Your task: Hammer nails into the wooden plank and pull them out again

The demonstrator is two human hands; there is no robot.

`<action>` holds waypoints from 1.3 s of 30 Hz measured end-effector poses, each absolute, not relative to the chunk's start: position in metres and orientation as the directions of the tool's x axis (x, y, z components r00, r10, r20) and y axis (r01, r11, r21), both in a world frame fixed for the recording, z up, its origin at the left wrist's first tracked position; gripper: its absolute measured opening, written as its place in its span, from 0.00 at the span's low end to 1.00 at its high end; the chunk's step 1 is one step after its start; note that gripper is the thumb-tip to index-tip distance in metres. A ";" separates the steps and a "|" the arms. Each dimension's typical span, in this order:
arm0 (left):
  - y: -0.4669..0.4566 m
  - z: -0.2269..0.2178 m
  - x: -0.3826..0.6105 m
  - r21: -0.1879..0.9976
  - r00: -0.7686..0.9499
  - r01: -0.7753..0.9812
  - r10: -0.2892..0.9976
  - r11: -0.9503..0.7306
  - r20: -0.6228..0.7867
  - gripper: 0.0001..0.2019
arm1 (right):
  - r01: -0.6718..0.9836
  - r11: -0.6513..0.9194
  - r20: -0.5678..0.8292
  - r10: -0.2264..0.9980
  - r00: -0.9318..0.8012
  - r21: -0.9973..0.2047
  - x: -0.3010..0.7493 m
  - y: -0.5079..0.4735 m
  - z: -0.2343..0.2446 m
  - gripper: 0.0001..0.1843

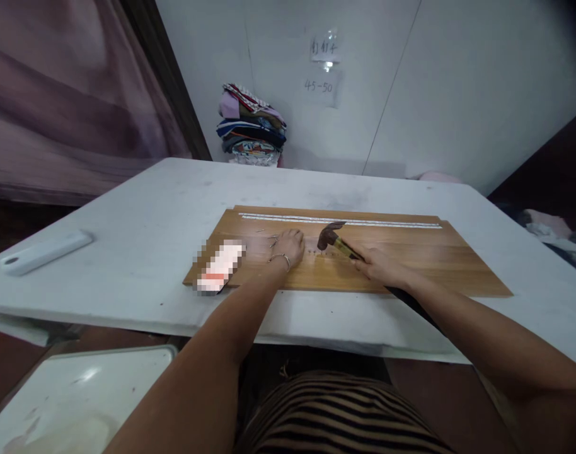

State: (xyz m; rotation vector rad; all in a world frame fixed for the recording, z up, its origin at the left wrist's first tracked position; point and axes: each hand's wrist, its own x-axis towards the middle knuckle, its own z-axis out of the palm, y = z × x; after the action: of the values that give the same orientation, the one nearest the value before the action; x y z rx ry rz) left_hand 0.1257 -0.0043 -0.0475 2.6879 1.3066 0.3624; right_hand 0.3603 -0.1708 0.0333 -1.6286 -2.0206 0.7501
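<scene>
My right hand [373,263] grips the handle of a claw hammer [332,237], its head low over the wooden board [411,265]. Beneath the head a nail [321,251] stands in the board; whether the head touches it I cannot tell. Several other small nails [311,251] stand in a short row on either side. My left hand [290,244], with a bracelet at the wrist, rests on the board left of that row, its fingers laid out on the wood. Loose nails [273,239] lie just beyond its left side.
White measuring strips [339,220] run along the board's far edge. A phone [220,268], its screen blurred, lies at the board's left end. On the white table [127,252] is a white elongated object [46,252]. Folded clothes [253,126] are stacked by the wall; a white stool [80,391] stands lower left.
</scene>
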 end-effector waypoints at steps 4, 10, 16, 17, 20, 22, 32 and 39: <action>-0.006 -0.047 0.126 0.195 0.598 0.759 0.784 -0.621 0.165 0.12 | 0.772 0.173 0.005 0.977 -0.215 -0.612 0.361 -0.170 0.026 0.41; -0.007 -0.047 0.126 0.188 0.595 0.761 0.783 -0.621 0.180 0.13 | 0.786 0.158 -0.013 0.978 -0.207 -0.597 0.359 -0.170 0.024 0.40; -0.001 -0.054 0.125 0.210 0.602 0.750 0.778 -0.628 0.179 0.12 | 0.792 0.110 -0.051 0.983 -0.176 -0.600 0.357 -0.171 0.035 0.38; 0.000 -0.055 0.125 0.213 0.605 0.745 0.775 -0.632 0.183 0.12 | 0.788 0.118 -0.047 0.982 -0.183 -0.604 0.357 -0.171 0.036 0.39; 0.001 -0.057 0.125 0.219 0.601 0.745 0.777 -0.630 0.189 0.12 | 0.775 0.148 -0.025 0.978 -0.207 -0.615 0.358 -0.170 0.035 0.40; 0.001 -0.057 0.126 0.221 0.596 0.749 0.781 -0.625 0.190 0.12 | 0.774 0.154 -0.011 0.979 -0.204 -0.615 0.358 -0.170 0.034 0.40; -0.001 -0.054 0.126 0.230 0.593 0.747 0.782 -0.624 0.193 0.12 | 0.775 0.110 -0.050 0.983 -0.179 -0.622 0.360 -0.171 0.025 0.40; -0.003 -0.052 0.126 0.230 0.579 0.759 0.793 -0.609 0.189 0.13 | 0.767 0.149 -0.022 0.978 -0.208 -0.624 0.357 -0.169 0.033 0.40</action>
State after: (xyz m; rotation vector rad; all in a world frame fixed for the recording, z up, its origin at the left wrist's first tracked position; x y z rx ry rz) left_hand 0.1263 -0.0027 -0.0515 2.6799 1.3240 0.4146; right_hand 0.3573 -0.1691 0.0330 -1.6678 -2.0439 0.7358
